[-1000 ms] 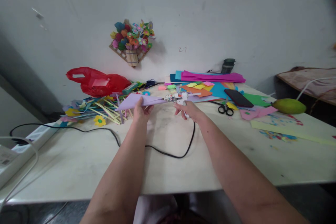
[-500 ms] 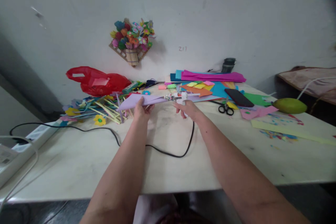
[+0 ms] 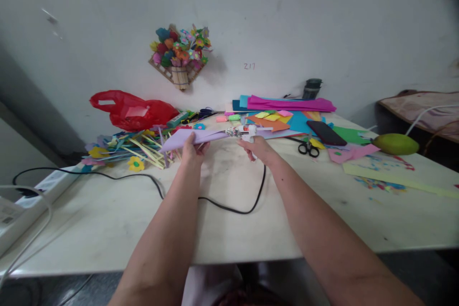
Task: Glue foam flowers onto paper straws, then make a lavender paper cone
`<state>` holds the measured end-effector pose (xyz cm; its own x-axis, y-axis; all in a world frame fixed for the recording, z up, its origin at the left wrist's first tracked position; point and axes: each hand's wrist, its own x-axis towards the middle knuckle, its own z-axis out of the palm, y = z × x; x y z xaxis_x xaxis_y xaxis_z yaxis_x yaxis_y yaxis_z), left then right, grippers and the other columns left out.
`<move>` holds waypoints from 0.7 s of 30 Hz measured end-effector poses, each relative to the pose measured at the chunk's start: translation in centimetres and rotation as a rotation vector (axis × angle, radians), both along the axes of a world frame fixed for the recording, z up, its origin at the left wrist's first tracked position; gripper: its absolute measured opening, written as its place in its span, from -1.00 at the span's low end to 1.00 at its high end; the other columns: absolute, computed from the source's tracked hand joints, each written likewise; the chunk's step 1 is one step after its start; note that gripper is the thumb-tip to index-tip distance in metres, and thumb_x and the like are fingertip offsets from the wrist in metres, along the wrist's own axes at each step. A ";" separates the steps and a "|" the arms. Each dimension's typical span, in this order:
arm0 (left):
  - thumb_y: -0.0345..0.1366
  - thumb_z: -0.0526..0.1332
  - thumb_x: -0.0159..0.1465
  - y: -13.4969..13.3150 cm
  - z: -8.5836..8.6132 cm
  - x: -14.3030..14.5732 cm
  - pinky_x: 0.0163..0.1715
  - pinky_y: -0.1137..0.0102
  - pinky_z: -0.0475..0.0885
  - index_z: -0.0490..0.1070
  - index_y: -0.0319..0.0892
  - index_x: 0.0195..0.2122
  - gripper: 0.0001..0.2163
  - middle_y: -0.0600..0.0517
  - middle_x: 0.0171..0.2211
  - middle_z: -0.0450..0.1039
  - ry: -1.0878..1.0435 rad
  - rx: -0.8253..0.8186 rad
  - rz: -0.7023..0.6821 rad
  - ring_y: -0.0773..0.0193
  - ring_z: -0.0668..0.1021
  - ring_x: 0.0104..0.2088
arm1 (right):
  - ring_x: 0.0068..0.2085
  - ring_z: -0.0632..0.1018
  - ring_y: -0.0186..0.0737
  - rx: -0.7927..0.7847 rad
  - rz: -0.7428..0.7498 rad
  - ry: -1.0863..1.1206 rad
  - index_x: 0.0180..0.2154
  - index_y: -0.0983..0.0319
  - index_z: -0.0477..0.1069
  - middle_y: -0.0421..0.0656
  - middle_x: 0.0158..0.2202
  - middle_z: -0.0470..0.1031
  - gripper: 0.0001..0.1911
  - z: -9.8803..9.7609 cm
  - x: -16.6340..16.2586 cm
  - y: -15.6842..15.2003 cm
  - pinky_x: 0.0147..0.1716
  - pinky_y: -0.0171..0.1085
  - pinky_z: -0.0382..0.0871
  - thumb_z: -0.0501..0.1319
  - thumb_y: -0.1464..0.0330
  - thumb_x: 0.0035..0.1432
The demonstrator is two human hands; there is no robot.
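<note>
My left hand [image 3: 194,148] grips a folded sheet of lilac paper [image 3: 177,139], thumb on top and fingers beneath. In my right hand [image 3: 255,147] is a white glue gun [image 3: 250,131], its nozzle pointing left at the paper's right end. Whether the nozzle touches the paper I cannot tell. A black cord [image 3: 236,211] runs from below the gun across the table. Left of the paper lies a heap of thin yellow paper sticks [image 3: 147,150] with paper flowers, one of them a yellow flower [image 3: 136,164].
At the back left sits a red plastic bag [image 3: 139,111]. Stacked coloured sheets [image 3: 290,104] lie along the wall. Scissors [image 3: 309,149], a phone [image 3: 326,133], a green fruit [image 3: 396,144] and paper scraps [image 3: 380,185] are on the right. A white power strip [image 3: 39,201] lies at the left edge.
My left hand has shifted very slightly left along the lilac paper. The glue gun stays almost in place at its right end.
</note>
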<state>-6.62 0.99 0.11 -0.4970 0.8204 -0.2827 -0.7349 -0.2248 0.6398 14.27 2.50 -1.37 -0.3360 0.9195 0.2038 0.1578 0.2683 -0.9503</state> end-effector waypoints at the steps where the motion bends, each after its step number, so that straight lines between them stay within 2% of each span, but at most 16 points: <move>1: -0.37 0.20 0.10 0.0 0.0 0.0 -0.32 0.29 0.49 0.31 -0.15 -0.31 -0.87 0.04 -0.42 0.43 0.000 0.001 0.002 0.27 0.53 -0.40 | -0.76 0.29 -0.41 0.003 -0.004 -0.006 -0.59 0.24 0.23 -0.31 -0.77 0.21 -0.67 0.0 0.0 0.0 -0.79 -0.39 0.16 0.23 0.16 -0.04; 10: -0.35 0.20 0.10 0.1 0.0 -0.3 -0.30 0.28 0.49 0.31 -0.15 -0.30 -0.86 0.04 -0.41 0.43 0.009 0.006 -0.003 0.26 0.54 -0.39 | -0.77 0.29 -0.39 0.023 -0.022 -0.039 -0.61 0.23 0.21 -0.32 -0.80 0.19 -0.66 0.2 0.4 0.1 -0.78 -0.39 0.15 0.22 0.15 -0.03; 21: -0.36 0.21 0.09 -0.1 -0.1 -0.2 -0.27 0.24 0.48 0.29 -0.12 -0.28 -0.83 0.05 -0.42 0.43 0.012 0.022 0.014 0.24 0.55 -0.35 | -0.79 0.27 -0.43 -0.059 -0.064 -0.002 -0.62 0.24 0.22 -0.30 -0.76 0.24 -0.67 0.7 0.6 -0.2 -0.82 -0.39 0.13 0.25 0.20 -0.05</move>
